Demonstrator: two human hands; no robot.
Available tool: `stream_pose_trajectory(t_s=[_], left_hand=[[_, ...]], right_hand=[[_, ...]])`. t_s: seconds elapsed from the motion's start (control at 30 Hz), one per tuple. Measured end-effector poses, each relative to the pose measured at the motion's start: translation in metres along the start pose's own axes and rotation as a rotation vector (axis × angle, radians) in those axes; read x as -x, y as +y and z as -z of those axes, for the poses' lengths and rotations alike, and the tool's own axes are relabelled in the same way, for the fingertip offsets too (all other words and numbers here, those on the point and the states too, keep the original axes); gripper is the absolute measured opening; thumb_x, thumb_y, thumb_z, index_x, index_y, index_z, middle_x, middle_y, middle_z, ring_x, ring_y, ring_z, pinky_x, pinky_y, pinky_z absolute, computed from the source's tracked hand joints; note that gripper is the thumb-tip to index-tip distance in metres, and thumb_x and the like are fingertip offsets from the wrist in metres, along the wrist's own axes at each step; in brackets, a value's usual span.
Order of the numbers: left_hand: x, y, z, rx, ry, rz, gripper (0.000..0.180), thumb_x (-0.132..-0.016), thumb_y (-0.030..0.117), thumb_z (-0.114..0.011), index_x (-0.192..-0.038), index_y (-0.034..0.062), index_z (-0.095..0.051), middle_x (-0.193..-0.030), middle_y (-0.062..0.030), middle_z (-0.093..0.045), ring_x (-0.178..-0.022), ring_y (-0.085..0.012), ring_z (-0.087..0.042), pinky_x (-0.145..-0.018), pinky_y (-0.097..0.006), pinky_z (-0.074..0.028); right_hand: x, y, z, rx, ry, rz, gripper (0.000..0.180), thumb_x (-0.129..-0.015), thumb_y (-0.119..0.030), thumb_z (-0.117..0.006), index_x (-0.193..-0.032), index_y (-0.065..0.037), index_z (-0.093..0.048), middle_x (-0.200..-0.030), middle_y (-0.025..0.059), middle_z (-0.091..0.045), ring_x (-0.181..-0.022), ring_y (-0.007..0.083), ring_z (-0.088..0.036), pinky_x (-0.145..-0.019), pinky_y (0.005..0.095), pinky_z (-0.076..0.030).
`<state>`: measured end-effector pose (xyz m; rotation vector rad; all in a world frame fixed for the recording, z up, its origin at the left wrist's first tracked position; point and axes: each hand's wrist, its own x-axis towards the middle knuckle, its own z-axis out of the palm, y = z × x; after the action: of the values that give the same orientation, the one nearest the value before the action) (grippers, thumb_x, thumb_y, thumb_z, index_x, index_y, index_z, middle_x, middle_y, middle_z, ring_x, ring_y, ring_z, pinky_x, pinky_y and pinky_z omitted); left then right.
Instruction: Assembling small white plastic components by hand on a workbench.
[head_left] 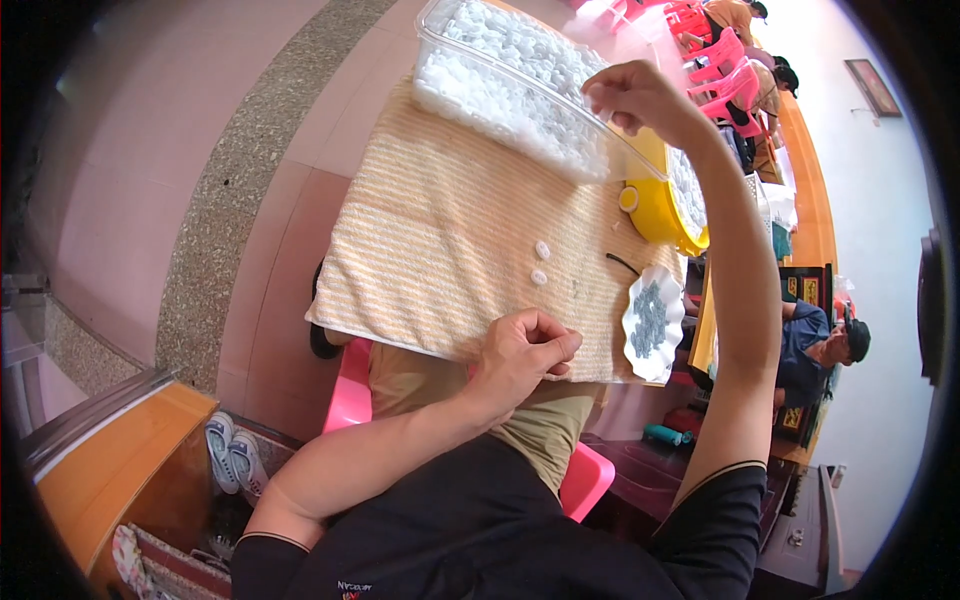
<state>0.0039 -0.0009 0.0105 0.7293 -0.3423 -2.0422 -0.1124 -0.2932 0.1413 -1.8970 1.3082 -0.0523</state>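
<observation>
My left hand [522,352] rests at the near edge of a yellow striped cloth [450,230] covering my lap, fingers curled together; whether they pinch anything I cannot tell. My right hand [632,96] is raised over the rim of a clear plastic tray [430,40] full of small white pieces [510,80], fingertips pinched, apparently on one white piece. Two small white pieces [541,262] lie on the cloth between my hands.
A white scalloped dish [668,300] with small grey parts sits at the cloth's right edge. A yellow bowl [650,210] lies beyond it. Pink plastic chairs [725,70] and other seated people [825,345] are to the right. White shoes [230,450] lie on the floor at left.
</observation>
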Motion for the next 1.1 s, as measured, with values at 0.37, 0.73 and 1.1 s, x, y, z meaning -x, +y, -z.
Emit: stream_pose_trajectory(t_s=[0.37,0.73,1.1], left_hand=[[0.002,0.004,-0.003,0.008,0.047,0.060,0.010,-0.082,0.008,-0.070,-0.081,0.0048,-0.061,-0.074,-0.0008,-0.063,-0.065,-0.0059,-0.056,-0.057,-0.021,-0.044],[0.004,0.003,-0.003,-0.079,0.043,0.058,0.016,-0.083,0.014,-0.072,-0.086,0.0049,-0.060,-0.074,-0.0015,-0.063,-0.059,-0.0056,-0.055,-0.050,-0.021,-0.042],[0.002,-0.001,0.000,-0.056,0.029,0.051,0.014,-0.084,0.010,-0.071,-0.087,0.0029,-0.058,-0.074,-0.0039,-0.061,-0.061,-0.0099,-0.057,-0.056,-0.023,-0.048]], right_hand=[[0.099,-0.052,-0.028,0.009,-0.138,0.086,0.023,-0.088,-0.020,-0.065,-0.103,-0.002,-0.068,-0.074,0.0005,-0.064,-0.054,0.0030,-0.054,-0.048,0.0180,-0.044],[0.107,0.008,-0.133,0.108,-0.160,-0.036,0.019,-0.087,-0.015,-0.062,-0.098,0.000,-0.067,-0.069,0.0026,-0.063,-0.056,0.0074,-0.057,-0.050,0.0236,-0.048],[0.108,0.029,-0.148,0.169,0.007,0.050,0.023,-0.079,-0.013,-0.065,-0.097,0.001,-0.069,-0.084,0.0180,-0.070,-0.073,0.0263,-0.068,-0.069,0.0358,-0.053]])
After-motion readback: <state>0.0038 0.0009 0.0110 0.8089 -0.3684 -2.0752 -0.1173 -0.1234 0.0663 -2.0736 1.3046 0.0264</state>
